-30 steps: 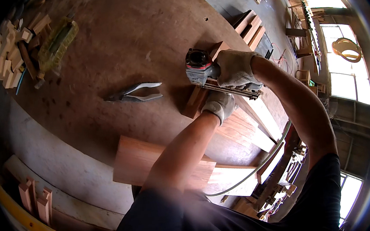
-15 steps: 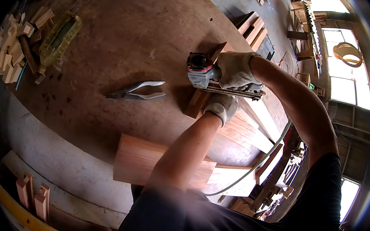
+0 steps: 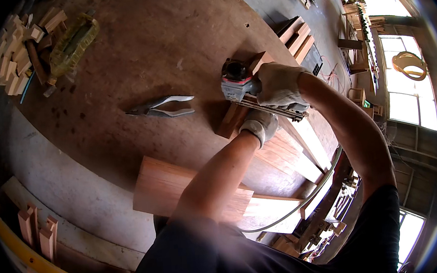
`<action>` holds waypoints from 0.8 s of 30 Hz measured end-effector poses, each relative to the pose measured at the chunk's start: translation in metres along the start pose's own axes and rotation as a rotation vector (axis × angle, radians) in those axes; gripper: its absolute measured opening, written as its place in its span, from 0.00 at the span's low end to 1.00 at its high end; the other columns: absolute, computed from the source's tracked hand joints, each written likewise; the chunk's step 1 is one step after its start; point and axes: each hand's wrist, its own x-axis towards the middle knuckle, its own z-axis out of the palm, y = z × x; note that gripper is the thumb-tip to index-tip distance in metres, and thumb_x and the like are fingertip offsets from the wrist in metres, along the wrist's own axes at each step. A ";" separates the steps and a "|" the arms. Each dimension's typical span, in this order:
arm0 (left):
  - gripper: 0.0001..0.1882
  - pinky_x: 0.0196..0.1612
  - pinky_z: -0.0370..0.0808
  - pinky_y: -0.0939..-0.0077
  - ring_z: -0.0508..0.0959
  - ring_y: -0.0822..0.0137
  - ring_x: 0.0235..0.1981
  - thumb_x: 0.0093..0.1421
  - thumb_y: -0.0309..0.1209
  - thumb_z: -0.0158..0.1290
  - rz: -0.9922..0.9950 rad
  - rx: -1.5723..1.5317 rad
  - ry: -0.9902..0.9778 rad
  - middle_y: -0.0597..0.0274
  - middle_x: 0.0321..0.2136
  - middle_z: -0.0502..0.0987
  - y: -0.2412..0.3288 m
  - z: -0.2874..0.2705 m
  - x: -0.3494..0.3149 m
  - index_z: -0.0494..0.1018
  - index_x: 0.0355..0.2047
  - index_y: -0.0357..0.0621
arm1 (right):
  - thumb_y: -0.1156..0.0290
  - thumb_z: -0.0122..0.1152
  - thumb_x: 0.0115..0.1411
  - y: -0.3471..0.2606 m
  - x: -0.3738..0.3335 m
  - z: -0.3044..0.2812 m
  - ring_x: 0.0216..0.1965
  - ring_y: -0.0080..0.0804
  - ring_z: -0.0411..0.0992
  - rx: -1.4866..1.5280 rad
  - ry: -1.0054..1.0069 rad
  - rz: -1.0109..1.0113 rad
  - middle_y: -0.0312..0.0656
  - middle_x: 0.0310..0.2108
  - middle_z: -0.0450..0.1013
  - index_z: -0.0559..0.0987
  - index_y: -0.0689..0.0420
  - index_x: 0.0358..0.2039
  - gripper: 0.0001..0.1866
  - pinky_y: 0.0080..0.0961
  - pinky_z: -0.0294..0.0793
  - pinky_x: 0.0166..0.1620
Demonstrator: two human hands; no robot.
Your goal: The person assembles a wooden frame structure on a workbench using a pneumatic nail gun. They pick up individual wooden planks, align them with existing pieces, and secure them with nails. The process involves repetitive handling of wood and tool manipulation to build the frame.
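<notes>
Brown worktop (image 3: 170,48) bears pliers (image 3: 150,111) at left; right hand (image 3: 281,84) clasps a nailer (image 3: 236,90); nearer, left hand (image 3: 262,124) touches wood (image 3: 230,121), grip unclear.

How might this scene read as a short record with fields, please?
Right: gloved off-white right hand, gripping a grey, red-banded power tool
Left: gloved off-white left hand, at a reddish-brown wooden piece; fingers partly hidden
Nearby: dark pliers with grey handles, left of the tool
Upper left: yellowish translucent plastic bottle, beside pale wooden blocks
Surface: stained brown worktop
</notes>
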 end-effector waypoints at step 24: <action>0.31 0.82 0.42 0.37 0.52 0.38 0.81 0.76 0.40 0.42 0.402 0.502 -0.067 0.45 0.80 0.56 0.017 -0.007 -0.106 0.64 0.76 0.43 | 0.65 0.66 0.51 -0.015 0.005 0.016 0.40 0.50 0.84 0.000 -0.125 -0.039 0.57 0.37 0.85 0.89 0.62 0.42 0.21 0.42 0.82 0.49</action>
